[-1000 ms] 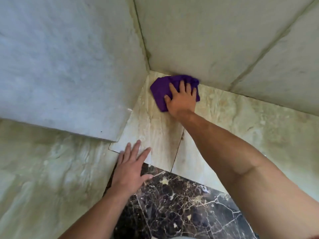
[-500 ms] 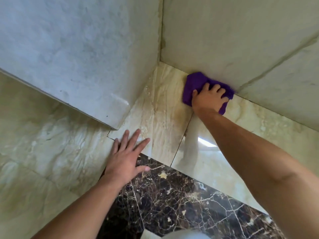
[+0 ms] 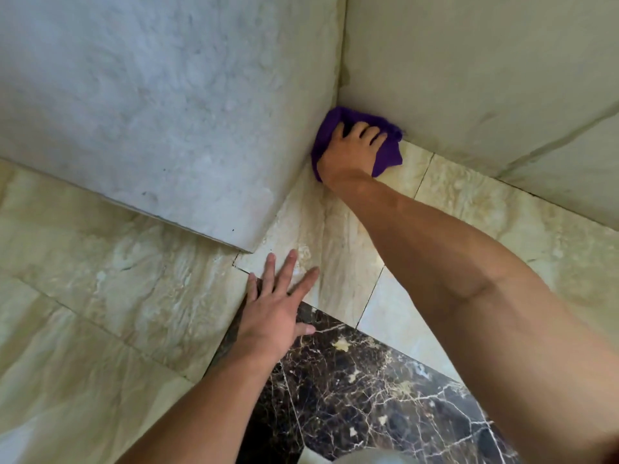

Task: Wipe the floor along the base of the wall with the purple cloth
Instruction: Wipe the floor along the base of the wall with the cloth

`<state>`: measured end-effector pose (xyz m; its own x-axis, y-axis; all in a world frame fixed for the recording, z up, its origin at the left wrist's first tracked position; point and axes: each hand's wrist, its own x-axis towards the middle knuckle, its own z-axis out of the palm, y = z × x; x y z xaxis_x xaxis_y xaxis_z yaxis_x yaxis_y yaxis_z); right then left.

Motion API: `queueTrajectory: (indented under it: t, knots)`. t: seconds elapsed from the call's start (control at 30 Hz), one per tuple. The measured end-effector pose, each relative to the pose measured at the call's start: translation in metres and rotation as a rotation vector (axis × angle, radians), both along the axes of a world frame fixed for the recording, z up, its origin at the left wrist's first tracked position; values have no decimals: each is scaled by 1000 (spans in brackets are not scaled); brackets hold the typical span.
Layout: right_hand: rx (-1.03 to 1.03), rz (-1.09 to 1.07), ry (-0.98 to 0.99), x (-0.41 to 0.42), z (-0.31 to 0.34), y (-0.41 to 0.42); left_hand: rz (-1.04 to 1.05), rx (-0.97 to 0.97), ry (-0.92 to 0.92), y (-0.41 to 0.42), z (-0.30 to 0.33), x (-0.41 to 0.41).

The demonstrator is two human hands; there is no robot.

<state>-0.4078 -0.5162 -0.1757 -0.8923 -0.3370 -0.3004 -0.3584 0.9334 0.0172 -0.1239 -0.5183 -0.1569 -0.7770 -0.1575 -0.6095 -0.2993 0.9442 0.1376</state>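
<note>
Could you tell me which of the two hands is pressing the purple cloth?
The right hand presses the purple cloth into the corner; the left hand lies flat, empty.

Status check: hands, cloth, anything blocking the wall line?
Right hand pressing purple cloth into the corner at the wall base. Left hand flat on the floor, bracing. Nothing in the way.

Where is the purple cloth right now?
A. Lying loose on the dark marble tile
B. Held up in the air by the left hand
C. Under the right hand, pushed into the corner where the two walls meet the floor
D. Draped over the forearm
C: the right hand presses the purple cloth onto the floor in the wall corner, while the left hand lies flat and empty on the floor tiles.
</note>
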Motion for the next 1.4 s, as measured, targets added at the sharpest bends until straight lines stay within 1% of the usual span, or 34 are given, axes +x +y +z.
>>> queueTrajectory:
  t: [0.07, 0.13, 0.2, 0.23, 0.27, 0.3, 0.37, 0.43, 0.53, 0.63, 0.8, 0.87, 0.97, 1.0, 1.1, 1.2, 1.3, 1.37, 1.4]
  knots:
    - [-65, 186, 22, 2, -6, 18, 1, 3, -7, 2, 0, 0]
    - [-126, 401, -13, -6, -4, 39, 5, 2, -9, 2, 0, -1]
    - [-99, 579, -81, -23, 6, 58, 11, 4, -17, 1, 1, -1]
    - [-79, 618, -101, -30, 14, 67, 12, 5, -18, 2, 3, -1]
    - [-91, 613, -109, -35, 18, 73, 17, 6, -13, 3, 5, -2]
    - [-139, 560, -101, -35, 19, 78, 19, 13, -12, 4, 7, -1]
    - [-252, 367, -66, -29, 16, 77, 18, 14, -2, 3, 7, -1]
    - [-266, 232, -122, -15, 4, 57, 15, 8, -10, 1, 4, 2]
    - [-270, 131, -58, -11, -8, 31, 12, 9, 33, 0, 1, 1]
    - [-324, 185, -27, -16, -15, 26, 6, 13, 40, -1, -4, 2]
    - [-431, 341, -81, -8, -14, 37, 3, 20, 36, -2, -5, 5]
    - [-404, 436, -111, -1, -10, 45, 8, 21, 32, -1, -4, 4]
    - [-281, 583, -134, -14, 0, 55, 5, 18, 23, -1, 0, 2]
    - [-231, 590, -127, -22, 4, 54, 6, 13, 19, 0, 1, 1]
    - [-143, 461, -143, -39, 7, 44, 12, 23, 18, 2, 2, 1]
    - [-196, 360, -143, -40, 1, 26, -31, 9, 12, -2, -1, 0]
    - [-239, 285, -139, -39, 5, 17, -82, -24, 66, -11, -3, 2]
    - [-231, 310, -168, -33, 7, 19, -76, -46, 74, -9, -3, 6]
    - [-251, 335, -143, -25, 5, 20, -31, -62, 87, -6, -4, 11]
